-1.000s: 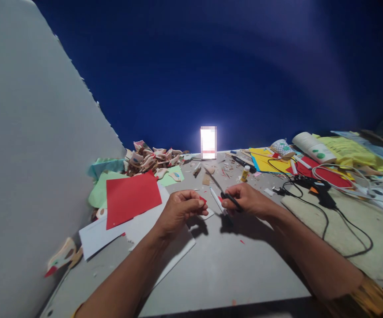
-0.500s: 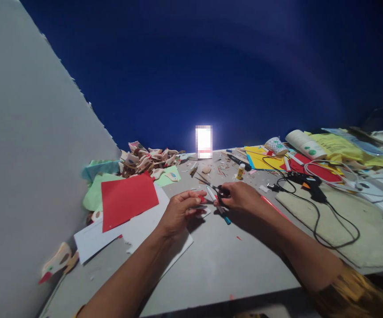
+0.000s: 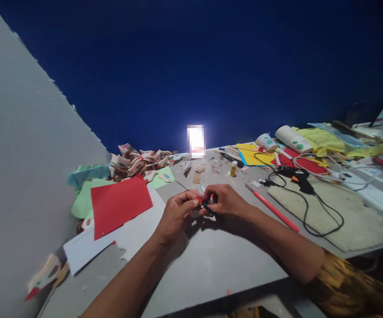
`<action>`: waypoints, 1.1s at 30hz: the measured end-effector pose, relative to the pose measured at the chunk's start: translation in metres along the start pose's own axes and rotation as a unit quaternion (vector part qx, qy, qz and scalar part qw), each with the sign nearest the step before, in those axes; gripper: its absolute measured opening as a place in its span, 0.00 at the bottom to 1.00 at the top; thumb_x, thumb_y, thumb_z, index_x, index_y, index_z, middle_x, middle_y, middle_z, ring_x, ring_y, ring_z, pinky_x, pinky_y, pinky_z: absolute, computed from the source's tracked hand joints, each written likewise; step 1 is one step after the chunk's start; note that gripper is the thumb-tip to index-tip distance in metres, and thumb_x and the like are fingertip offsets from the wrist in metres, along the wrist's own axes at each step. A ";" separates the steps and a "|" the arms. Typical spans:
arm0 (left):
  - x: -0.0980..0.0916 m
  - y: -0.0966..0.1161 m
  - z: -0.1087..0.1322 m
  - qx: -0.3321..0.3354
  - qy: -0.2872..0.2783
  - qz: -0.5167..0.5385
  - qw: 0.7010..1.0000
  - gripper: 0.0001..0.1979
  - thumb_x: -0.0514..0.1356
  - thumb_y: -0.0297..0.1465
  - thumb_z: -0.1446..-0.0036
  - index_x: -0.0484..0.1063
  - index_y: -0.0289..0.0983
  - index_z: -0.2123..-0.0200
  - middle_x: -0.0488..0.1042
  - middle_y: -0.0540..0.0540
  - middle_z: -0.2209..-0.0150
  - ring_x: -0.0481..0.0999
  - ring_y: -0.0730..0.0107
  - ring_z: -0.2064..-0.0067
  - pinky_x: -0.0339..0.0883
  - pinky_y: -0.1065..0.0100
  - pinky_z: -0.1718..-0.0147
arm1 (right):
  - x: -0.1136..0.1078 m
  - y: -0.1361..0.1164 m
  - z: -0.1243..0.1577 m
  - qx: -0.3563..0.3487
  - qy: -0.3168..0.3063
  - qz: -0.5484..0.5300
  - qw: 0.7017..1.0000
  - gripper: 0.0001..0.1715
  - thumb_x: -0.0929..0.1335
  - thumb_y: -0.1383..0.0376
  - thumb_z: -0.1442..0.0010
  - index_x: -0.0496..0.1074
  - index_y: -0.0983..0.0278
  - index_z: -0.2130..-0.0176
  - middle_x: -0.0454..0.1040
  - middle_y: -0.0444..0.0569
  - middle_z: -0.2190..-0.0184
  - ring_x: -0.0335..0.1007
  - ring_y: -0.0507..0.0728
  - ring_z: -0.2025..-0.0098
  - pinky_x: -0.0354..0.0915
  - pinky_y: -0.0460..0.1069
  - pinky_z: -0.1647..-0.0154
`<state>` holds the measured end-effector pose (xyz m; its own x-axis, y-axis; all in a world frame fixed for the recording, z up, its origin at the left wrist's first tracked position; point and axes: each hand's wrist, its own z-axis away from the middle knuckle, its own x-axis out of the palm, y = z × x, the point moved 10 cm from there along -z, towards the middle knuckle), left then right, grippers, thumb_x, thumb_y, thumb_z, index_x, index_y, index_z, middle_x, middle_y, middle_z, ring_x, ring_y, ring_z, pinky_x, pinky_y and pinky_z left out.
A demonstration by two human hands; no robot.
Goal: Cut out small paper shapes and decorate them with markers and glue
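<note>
My left hand (image 3: 180,210) is closed, pinching a small piece of red paper (image 3: 199,201) between thumb and fingers. My right hand (image 3: 222,203) is closed on the scissors (image 3: 208,208), whose black handle shows below its fingers. The hands nearly meet over the table, and the scissors' blades are mostly hidden behind the left hand; a thin tip shows past it. Partly covered by the right fingers, a pale marker lies just behind. Left of the hands, a red sheet (image 3: 121,205) rests on white paper (image 3: 141,229).
Wooden bird cutouts (image 3: 138,161) are heaped at the back left. A glue stick (image 3: 233,168) stands behind the hands. To the right lie a red pencil-like stick (image 3: 277,210), a black glue gun (image 3: 299,179) with its cord, and a stone-like slab (image 3: 353,216). Another bird (image 3: 43,276) leans at the left edge.
My right hand has come left with the scissors, up to the red piece in my left hand. The scissors have turned, hiding most of their blades. The view has shifted slightly right.
</note>
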<state>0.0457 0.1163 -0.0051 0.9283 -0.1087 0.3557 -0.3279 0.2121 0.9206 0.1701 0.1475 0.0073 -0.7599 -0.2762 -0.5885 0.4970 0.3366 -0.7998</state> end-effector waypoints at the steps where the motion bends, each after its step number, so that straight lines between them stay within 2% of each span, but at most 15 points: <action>1: 0.001 -0.002 0.000 -0.002 -0.007 0.001 1.000 0.09 0.73 0.30 0.58 0.77 0.34 0.73 0.77 0.47 0.65 0.74 0.73 0.70 0.70 0.71 0.70 | 0.002 -0.002 0.001 -0.008 -0.004 -0.003 1.000 0.17 0.80 0.59 0.54 0.75 0.65 0.70 0.74 0.42 0.74 0.66 0.51 0.70 0.56 0.45 0.71; 4: 0.004 -0.007 0.001 -0.011 -0.026 0.009 1.000 0.09 0.72 0.30 0.57 0.77 0.34 0.72 0.76 0.47 0.69 0.74 0.73 0.71 0.68 0.72 0.72 | 0.015 0.001 0.008 0.029 -0.066 -0.089 0.993 0.18 0.79 0.62 0.55 0.71 0.65 0.69 0.70 0.39 0.76 0.63 0.49 0.74 0.55 0.44 0.75; 6: 0.005 -0.009 0.002 -0.021 -0.025 0.016 0.999 0.10 0.72 0.30 0.57 0.77 0.35 0.71 0.77 0.46 0.68 0.75 0.71 0.70 0.69 0.71 0.71 | 0.024 0.006 0.014 0.063 -0.116 -0.177 0.975 0.17 0.77 0.65 0.54 0.70 0.63 0.65 0.69 0.37 0.76 0.63 0.48 0.76 0.56 0.44 0.76; 9: 0.004 -0.011 0.002 -0.035 -0.008 0.008 0.999 0.12 0.73 0.32 0.58 0.76 0.34 0.71 0.79 0.45 0.69 0.76 0.70 0.70 0.72 0.68 0.68 | 0.020 0.010 0.014 0.073 -0.153 -0.234 0.957 0.15 0.76 0.66 0.52 0.71 0.63 0.64 0.72 0.39 0.75 0.67 0.50 0.74 0.60 0.44 0.74; 11: -0.001 -0.011 0.001 -0.032 0.016 -0.004 0.999 0.13 0.74 0.33 0.58 0.76 0.34 0.71 0.79 0.45 0.70 0.77 0.69 0.70 0.73 0.66 0.67 | 0.004 0.016 0.007 0.068 -0.120 -0.195 0.971 0.11 0.74 0.65 0.48 0.72 0.64 0.65 0.74 0.42 0.73 0.69 0.51 0.72 0.61 0.45 0.72; 14: -0.017 -0.010 -0.004 -0.019 0.073 -0.009 0.997 0.12 0.73 0.33 0.57 0.76 0.34 0.71 0.77 0.48 0.73 0.75 0.72 0.73 0.73 0.67 0.69 | -0.027 0.025 -0.003 0.058 -0.030 -0.032 0.997 0.07 0.74 0.65 0.45 0.74 0.64 0.67 0.75 0.46 0.73 0.68 0.53 0.70 0.58 0.47 0.71; 17: -0.034 -0.014 -0.009 -0.015 0.120 -0.003 0.993 0.12 0.72 0.31 0.56 0.75 0.35 0.68 0.74 0.51 0.77 0.72 0.75 0.77 0.69 0.70 0.74 | -0.043 0.026 -0.007 0.048 0.031 0.099 0.993 0.06 0.73 0.64 0.43 0.74 0.64 0.68 0.76 0.48 0.72 0.68 0.54 0.70 0.55 0.49 0.70; 20: -0.037 -0.017 -0.013 -0.016 0.109 -0.002 0.994 0.12 0.72 0.31 0.54 0.73 0.36 0.68 0.72 0.52 0.79 0.71 0.74 0.79 0.67 0.70 0.77 | -0.049 0.032 -0.008 0.064 0.064 0.176 0.980 0.08 0.72 0.62 0.39 0.75 0.65 0.66 0.77 0.52 0.70 0.69 0.57 0.67 0.54 0.50 0.68; 23: -0.033 -0.018 -0.015 -0.014 0.082 -0.001 0.997 0.11 0.71 0.31 0.53 0.72 0.36 0.69 0.71 0.53 0.80 0.70 0.72 0.80 0.66 0.69 0.79 | -0.050 0.044 -0.007 0.103 0.065 0.253 0.960 0.08 0.71 0.63 0.36 0.76 0.67 0.63 0.79 0.57 0.65 0.72 0.60 0.63 0.55 0.51 0.66; 27: -0.035 -0.016 -0.016 -0.012 0.076 0.008 0.997 0.09 0.68 0.29 0.53 0.71 0.37 0.70 0.69 0.54 0.82 0.68 0.72 0.81 0.65 0.69 0.81 | -0.046 0.053 -0.005 0.127 0.034 0.325 0.936 0.11 0.70 0.64 0.35 0.77 0.70 0.57 0.79 0.62 0.59 0.75 0.63 0.58 0.57 0.51 0.63; 31: -0.040 -0.011 -0.019 -0.014 0.083 0.017 0.996 0.08 0.67 0.29 0.53 0.70 0.37 0.71 0.69 0.54 0.81 0.68 0.73 0.80 0.65 0.71 0.81 | -0.040 0.049 -0.001 0.132 0.003 0.361 0.923 0.12 0.67 0.64 0.32 0.78 0.69 0.56 0.78 0.64 0.56 0.75 0.63 0.57 0.58 0.52 0.61; 33: -0.046 -0.008 -0.021 -0.006 0.102 0.028 0.994 0.08 0.67 0.28 0.54 0.70 0.37 0.71 0.69 0.54 0.81 0.68 0.75 0.79 0.65 0.73 0.79 | -0.037 0.038 0.001 0.114 0.019 0.380 0.918 0.14 0.64 0.64 0.30 0.78 0.68 0.57 0.77 0.62 0.55 0.75 0.62 0.57 0.59 0.52 0.60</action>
<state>0.0096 0.1400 -0.0319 0.9254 0.1030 0.3648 -0.3789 0.2244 0.8978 0.2172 0.1700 -0.0017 -0.1700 -0.0073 -0.9854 0.9608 0.2208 -0.1674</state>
